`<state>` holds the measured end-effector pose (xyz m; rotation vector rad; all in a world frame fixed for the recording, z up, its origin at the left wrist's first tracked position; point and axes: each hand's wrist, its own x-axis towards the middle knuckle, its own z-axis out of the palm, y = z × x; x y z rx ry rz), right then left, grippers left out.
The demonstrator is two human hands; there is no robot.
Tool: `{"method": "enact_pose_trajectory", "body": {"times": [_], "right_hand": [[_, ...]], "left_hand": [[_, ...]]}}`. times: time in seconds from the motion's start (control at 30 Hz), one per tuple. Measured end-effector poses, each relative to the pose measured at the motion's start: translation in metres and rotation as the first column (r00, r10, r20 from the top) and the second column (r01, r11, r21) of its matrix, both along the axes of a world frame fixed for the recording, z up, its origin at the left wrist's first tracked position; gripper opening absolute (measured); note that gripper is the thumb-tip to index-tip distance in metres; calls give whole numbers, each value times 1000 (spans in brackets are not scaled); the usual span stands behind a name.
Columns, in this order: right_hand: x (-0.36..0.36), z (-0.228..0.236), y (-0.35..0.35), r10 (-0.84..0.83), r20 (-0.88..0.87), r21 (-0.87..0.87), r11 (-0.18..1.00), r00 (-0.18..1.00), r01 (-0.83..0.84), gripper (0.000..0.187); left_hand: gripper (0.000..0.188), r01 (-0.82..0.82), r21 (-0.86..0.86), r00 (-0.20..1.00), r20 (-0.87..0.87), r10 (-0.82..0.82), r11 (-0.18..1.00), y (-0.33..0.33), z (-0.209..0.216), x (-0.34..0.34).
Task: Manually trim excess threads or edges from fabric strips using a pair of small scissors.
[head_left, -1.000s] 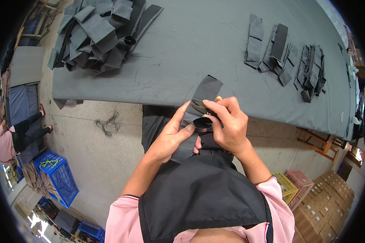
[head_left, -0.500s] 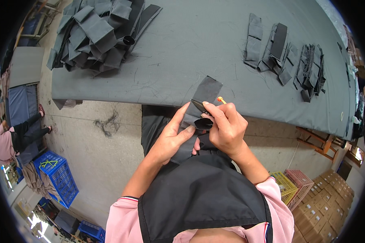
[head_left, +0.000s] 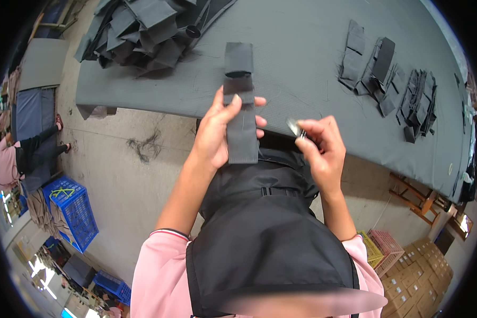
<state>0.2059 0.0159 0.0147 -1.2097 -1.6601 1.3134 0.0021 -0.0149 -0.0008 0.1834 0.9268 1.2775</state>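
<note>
My left hand (head_left: 213,132) holds a dark grey fabric strip (head_left: 243,135) upright in front of the table edge. The thumb presses on its front and the fingertips show past its right side. Folded layers and a dark opening cross the strip's upper part. Apart from it on the right, my right hand (head_left: 326,153) pinches a small tool (head_left: 293,127) with a shiny, pale tip. Its handle is mostly hidden in the fingers, and its exact kind cannot be made out.
On the grey-covered table (head_left: 291,69) lie a large heap of dark fabric pieces (head_left: 143,37) at far left and smaller stacks (head_left: 379,63) at right. A blue crate (head_left: 71,212) and another person (head_left: 8,164) are at left; cartons (head_left: 416,270) and a pink crate (head_left: 384,249) at lower right.
My right hand has drawn away from the fabric toward the right, with the tool turned. My left hand has raised the strip, which now hangs straight and unfolded.
</note>
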Motion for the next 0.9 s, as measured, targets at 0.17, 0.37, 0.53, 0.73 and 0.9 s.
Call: {"method": "enact_pose_trajectory", "body": {"times": [0.17, 0.37, 0.53, 0.73, 0.9], "right_hand": [[3, 2, -30, 159, 163, 207, 960, 974, -191, 29], [-9, 7, -34, 170, 216, 333, 913, 961, -236, 32], [-19, 14, -29, 270, 291, 293, 888, 918, -355, 31], [-27, 14, -24, 339, 324, 271, 861, 883, -430, 31], [-26, 15, -18, 358, 388, 390, 771, 849, -504, 35]], "left_hand": [[31, -67, -2, 997, 30, 67, 998, 10, 0, -8], [31, -101, 19, 994, -43, 102, 995, 9, 5, -2], [37, -70, 35, 997, -21, 70, 997, 7, 6, 2], [49, -3, 34, 999, -53, 5, 999, 5, 11, 3], [60, 30, 13, 999, -45, -29, 999, 4, 8, 3]]}}
